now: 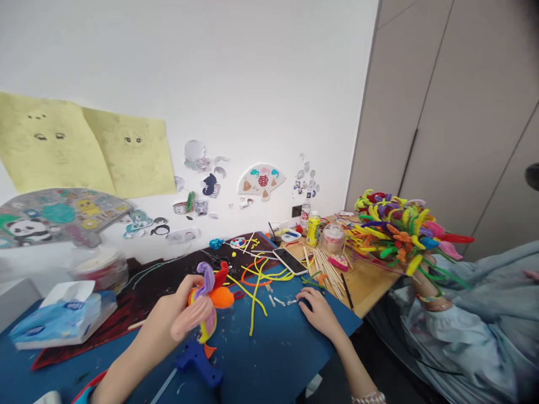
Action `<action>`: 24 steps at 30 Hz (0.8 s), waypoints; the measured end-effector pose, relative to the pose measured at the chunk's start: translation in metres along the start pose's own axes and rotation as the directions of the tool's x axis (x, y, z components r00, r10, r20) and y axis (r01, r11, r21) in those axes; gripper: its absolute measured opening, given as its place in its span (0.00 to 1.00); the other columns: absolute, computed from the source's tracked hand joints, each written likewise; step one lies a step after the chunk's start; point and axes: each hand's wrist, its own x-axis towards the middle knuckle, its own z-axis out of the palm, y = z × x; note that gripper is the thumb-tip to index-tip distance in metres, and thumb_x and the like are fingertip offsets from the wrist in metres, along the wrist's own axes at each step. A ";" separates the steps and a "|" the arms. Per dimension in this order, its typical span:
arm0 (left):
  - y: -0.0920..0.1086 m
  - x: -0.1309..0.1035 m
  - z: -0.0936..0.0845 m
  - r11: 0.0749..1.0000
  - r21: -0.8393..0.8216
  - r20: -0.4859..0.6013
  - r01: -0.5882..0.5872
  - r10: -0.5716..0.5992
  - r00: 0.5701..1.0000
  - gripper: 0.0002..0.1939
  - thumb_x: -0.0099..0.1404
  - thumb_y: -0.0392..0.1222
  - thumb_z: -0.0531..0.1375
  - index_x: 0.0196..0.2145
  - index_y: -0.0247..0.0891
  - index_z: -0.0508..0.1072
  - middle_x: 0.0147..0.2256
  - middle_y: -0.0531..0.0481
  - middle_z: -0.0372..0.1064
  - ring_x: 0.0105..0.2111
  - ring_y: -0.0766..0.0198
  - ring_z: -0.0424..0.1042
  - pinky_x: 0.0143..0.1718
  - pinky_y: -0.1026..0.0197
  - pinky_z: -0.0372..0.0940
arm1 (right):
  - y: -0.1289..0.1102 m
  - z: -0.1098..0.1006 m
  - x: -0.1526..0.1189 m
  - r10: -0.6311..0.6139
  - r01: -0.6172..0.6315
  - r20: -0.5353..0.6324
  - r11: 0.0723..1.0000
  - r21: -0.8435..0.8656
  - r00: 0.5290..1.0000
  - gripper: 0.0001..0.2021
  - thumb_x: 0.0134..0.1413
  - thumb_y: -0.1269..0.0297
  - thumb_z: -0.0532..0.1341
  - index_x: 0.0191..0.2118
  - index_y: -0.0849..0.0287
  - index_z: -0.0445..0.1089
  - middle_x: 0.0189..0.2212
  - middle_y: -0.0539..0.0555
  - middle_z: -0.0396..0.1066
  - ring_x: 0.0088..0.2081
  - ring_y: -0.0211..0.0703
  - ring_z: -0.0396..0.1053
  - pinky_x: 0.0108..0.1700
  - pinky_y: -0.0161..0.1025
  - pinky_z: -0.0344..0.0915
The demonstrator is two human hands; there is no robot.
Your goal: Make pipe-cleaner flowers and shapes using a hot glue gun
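Observation:
My left hand (185, 303) is closed around a flower made of fuzzy pipe cleaners (206, 296), with purple, red, orange and pink petals. It is raised over the table, and the fingers behind the petals are partly hidden. Under it, a blue glue gun (197, 365) lies on the blue table mat (269, 359). My right hand (315, 311) rests palm down on the mat, fingers stretched out and slightly bent. Its fingertips are beside small white scraps (280, 302). Between both hands lie loose yellow pipe cleaners (254, 303).
A phone (289, 261), wooden sticks (326, 272) and a yellow bottle (313, 231) are toward the back right. Another person's hand (425, 280) holds a large colourful pipe-cleaner bouquet (400, 235) at the right. A tissue pack (63, 317) lies at the left, near the wall.

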 end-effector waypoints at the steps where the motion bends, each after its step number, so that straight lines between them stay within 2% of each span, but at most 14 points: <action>1: -0.001 0.000 -0.001 1.000 -0.003 -0.002 0.014 -0.014 1.000 0.15 0.56 0.37 0.49 0.43 0.40 0.57 0.21 0.56 0.69 0.21 0.61 0.71 0.23 0.67 0.58 | 0.000 0.000 0.000 0.001 -0.001 0.000 1.000 -0.001 1.000 0.11 0.54 0.67 0.51 0.39 0.54 0.69 0.44 0.55 0.66 0.48 0.47 0.63 0.50 0.43 0.58; 8: -0.003 0.002 -0.005 1.000 -0.021 -0.056 0.010 -0.011 0.998 0.16 0.54 0.38 0.50 0.41 0.39 0.64 0.22 0.56 0.71 0.22 0.62 0.71 0.24 0.67 0.61 | 0.000 0.000 0.000 -0.004 0.004 -0.004 1.000 -0.001 1.000 0.11 0.54 0.67 0.52 0.39 0.54 0.69 0.44 0.55 0.66 0.47 0.46 0.63 0.49 0.43 0.58; 13: 0.000 0.003 -0.005 1.000 -0.024 -0.058 -0.009 0.008 0.998 0.16 0.53 0.37 0.50 0.40 0.39 0.67 0.20 0.56 0.69 0.23 0.62 0.71 0.27 0.67 0.63 | 0.000 0.001 -0.001 -0.006 0.006 -0.003 1.000 -0.003 1.000 0.11 0.54 0.67 0.51 0.39 0.54 0.69 0.44 0.55 0.66 0.47 0.47 0.63 0.49 0.44 0.59; 17: -0.002 0.002 -0.004 0.995 -0.080 -0.069 -0.055 0.049 0.996 0.13 0.52 0.36 0.50 0.36 0.40 0.69 0.19 0.56 0.68 0.21 0.64 0.69 0.24 0.68 0.63 | 0.001 0.002 0.000 -0.005 0.005 -0.006 1.000 -0.003 1.000 0.11 0.54 0.67 0.51 0.39 0.54 0.69 0.44 0.55 0.66 0.47 0.48 0.63 0.49 0.45 0.59; 24: -0.011 0.007 0.003 0.985 -0.131 -0.183 -0.113 0.088 0.979 0.10 0.53 0.38 0.51 0.29 0.39 0.71 0.19 0.53 0.68 0.21 0.63 0.69 0.21 0.65 0.64 | -0.001 0.001 0.000 -0.001 0.001 0.004 1.000 0.000 1.000 0.11 0.54 0.67 0.51 0.39 0.54 0.69 0.44 0.55 0.66 0.47 0.48 0.63 0.49 0.45 0.59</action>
